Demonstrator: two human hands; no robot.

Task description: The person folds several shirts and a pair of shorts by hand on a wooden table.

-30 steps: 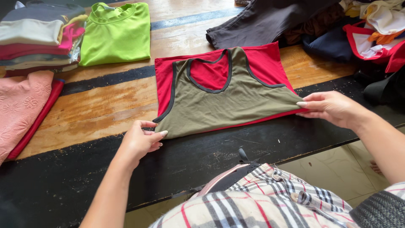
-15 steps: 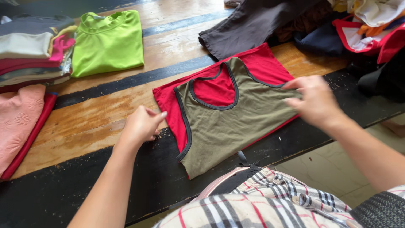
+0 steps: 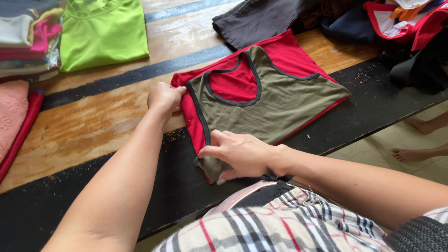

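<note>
Nearest the camera, a plaid garment (image 3: 280, 224) lies across the person's lap, just below the counter (image 3: 93, 130) edge. Above it the right hand (image 3: 235, 154) pinches the near corner of an olive tank top (image 3: 266, 107) with dark trim, fingers curled under the hem and thumb on top, so that corner is pinned in place. The top lies flat on a red garment (image 3: 289, 51), the pair skewed across the counter's black painted strip and bare wood. The left hand (image 3: 164, 97) closes on the far-left corner, where red fabric meets the olive shoulder strap; holding two corners of one side seems to keep both layers aligned. Beyond lie a folded lime-green shirt (image 3: 102, 30), a stack of folded clothes (image 3: 25, 37) at far left, and a loose heap of dark and red garments (image 3: 373, 23) at far right
</note>
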